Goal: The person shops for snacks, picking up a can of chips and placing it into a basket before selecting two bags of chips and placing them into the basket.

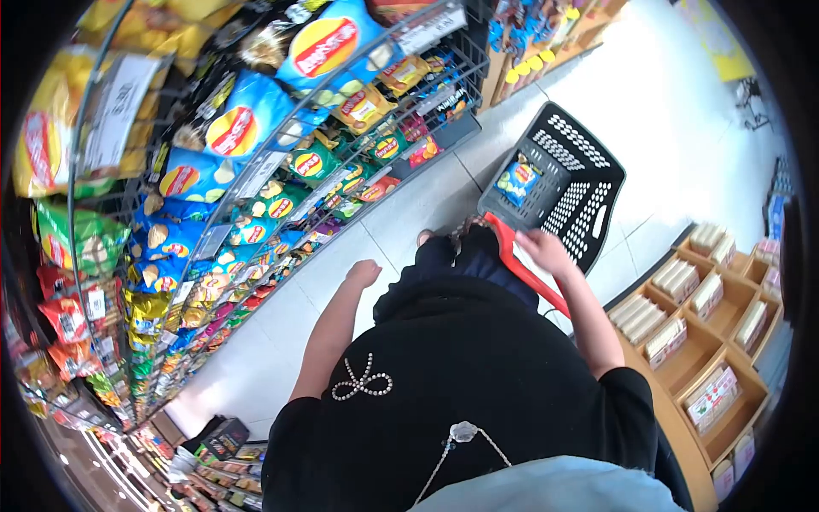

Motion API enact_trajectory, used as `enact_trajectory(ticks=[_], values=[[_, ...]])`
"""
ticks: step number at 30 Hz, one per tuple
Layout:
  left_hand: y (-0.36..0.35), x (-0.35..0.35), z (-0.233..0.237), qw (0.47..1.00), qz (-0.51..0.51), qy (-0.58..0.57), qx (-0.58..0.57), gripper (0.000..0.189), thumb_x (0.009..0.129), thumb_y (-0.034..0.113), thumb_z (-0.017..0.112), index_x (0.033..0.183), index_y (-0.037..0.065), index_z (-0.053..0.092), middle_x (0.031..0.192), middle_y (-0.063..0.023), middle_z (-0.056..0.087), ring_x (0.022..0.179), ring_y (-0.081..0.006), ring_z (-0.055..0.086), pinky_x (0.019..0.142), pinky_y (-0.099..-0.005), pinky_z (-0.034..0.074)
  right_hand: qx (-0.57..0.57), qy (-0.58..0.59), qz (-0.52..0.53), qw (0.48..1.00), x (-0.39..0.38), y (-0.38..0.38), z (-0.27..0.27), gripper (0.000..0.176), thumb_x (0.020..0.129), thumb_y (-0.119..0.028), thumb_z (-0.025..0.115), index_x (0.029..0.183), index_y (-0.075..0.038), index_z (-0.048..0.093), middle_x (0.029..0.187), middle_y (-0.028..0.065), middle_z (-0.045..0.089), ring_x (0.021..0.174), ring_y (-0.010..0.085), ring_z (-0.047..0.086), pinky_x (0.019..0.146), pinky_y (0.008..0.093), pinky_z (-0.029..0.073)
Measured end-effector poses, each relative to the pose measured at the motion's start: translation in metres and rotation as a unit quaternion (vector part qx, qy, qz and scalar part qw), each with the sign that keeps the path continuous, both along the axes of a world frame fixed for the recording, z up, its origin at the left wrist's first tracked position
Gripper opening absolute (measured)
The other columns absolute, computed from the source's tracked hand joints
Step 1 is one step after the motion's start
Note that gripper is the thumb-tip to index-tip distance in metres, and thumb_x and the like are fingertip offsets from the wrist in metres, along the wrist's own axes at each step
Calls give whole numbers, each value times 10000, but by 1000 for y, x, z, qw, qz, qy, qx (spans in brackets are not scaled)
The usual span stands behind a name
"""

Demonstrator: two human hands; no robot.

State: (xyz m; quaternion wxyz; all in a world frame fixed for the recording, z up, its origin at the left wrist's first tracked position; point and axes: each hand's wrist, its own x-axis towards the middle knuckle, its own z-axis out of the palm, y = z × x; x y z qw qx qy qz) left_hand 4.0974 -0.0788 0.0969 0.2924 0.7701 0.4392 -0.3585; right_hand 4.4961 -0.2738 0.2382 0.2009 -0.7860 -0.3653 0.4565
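Note:
My left hand point(365, 273) hangs over the floor at my left side with its fingers curled in, and nothing shows in it. Beside the shopping basket's red handle point(524, 264), my right hand point(544, 251) has its fingers stretched out, their tips close to the handle. The black plastic shopping basket point(559, 192) stands on the floor in front of me to the right. Inside it lies one blue and yellow bag of chips point(518, 181).
A long wire shelf point(320, 200) with chip bags in several colours point(233, 130) runs along my left. To my right stands a wooden display rack point(725, 311) with packets in compartments. Pale floor tiles point(661, 154) stretch ahead. Another shelf point(546, 51) with snacks is farther ahead.

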Motion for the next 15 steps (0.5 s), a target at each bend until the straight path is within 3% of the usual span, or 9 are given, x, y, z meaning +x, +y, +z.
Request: enact_trajectory(ticks=[2,4,5,7,9,11,14,15], values=[[1,-28,-6,999,18,-29,2,339,800,334,481,851,37,636,908,-171,612,877,-324,572,778,-413,445,10,7,48,999,-27,-9,16,510,777,-470,529,933,12,584,826,219,610,833,354,585,742,392,451],[-4,-39,-12,997,39,-62,13,340,799,331,479,839,32,637,887,-171,616,864,-326,575,774,-411,446,70,-110,63,989,-53,-19,5,564,754,-454,572,1082,-4,480,820,228,605,848,371,574,760,409,442],[-9,-44,-14,995,53,-78,22,340,797,329,479,833,30,637,870,-171,618,853,-326,578,770,-409,447,1,-138,62,989,-60,-15,4,533,745,-378,600,1091,-20,410,767,229,598,771,371,587,698,435,460],[-19,-47,-19,990,72,-116,42,343,784,335,485,799,28,637,825,-169,622,830,-317,586,758,-406,450,-18,-208,67,976,-66,-10,-8,466,733,-334,616,1033,-32,427,738,199,596,711,340,596,638,427,471],[-17,-37,-25,990,87,-106,-19,345,775,344,489,798,34,637,821,-163,625,820,-310,591,754,-399,452,-1,-269,58,961,-71,-8,-13,370,720,-284,622,960,-61,449,675,158,586,624,323,593,555,418,475],[-15,-28,-27,981,124,-131,-71,338,757,351,505,830,46,632,833,-153,626,804,-302,596,755,-381,457,-3,-277,54,959,-73,-8,-11,355,722,-278,621,959,-68,459,671,159,586,625,320,595,556,415,477],[-11,-15,-39,977,91,-195,-1,330,750,346,526,859,51,626,832,-150,627,801,-301,599,753,-373,460,13,-288,48,956,-74,-9,-10,308,731,-257,606,930,-60,477,669,167,589,625,322,597,557,419,480],[-6,-10,-37,979,105,-172,-26,334,751,347,540,884,52,620,865,-151,624,842,-299,591,759,-379,460,11,-284,47,958,-75,-7,-9,302,736,-250,595,926,-50,471,672,176,591,631,329,599,563,424,481]])
